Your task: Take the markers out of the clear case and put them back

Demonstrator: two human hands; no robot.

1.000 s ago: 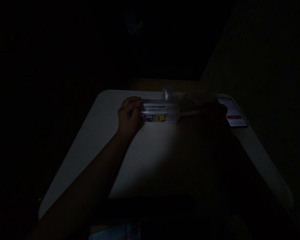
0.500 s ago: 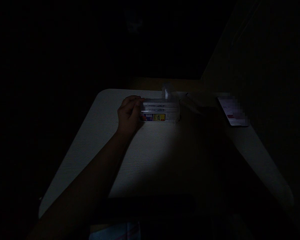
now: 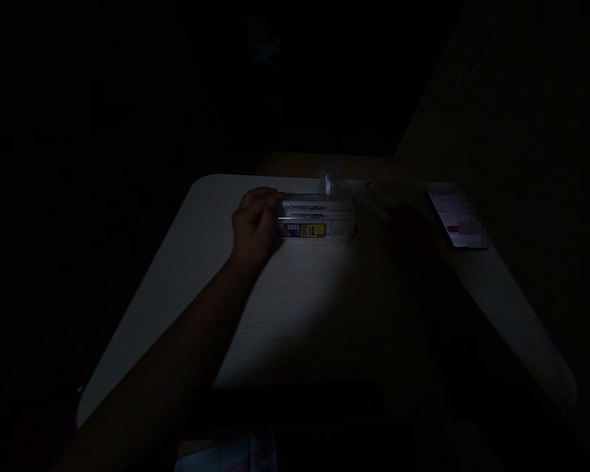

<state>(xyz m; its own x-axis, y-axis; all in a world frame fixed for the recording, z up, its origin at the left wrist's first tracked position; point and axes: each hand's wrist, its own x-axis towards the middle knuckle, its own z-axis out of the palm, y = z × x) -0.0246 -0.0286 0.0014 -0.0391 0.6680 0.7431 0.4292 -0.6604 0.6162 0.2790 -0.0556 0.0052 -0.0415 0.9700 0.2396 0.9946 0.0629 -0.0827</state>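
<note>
Newly tilted, the pale stick (image 3: pixel 375 207) is near the clear, labelled case (image 3: pixel 314 216).

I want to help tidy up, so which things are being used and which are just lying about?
Being used:
clear plastic case, in the left hand
probably the thin pale thing by the right hand

Seemingly just lying about:
lit phone
pale cloth

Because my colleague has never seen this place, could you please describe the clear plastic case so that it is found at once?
Look to the far edge of the pale table, near its middle. There the left hand grips one end of the clear plastic case. Unlike the lit phone farther right, it is see-through, with a blue, red and yellow label.
</note>
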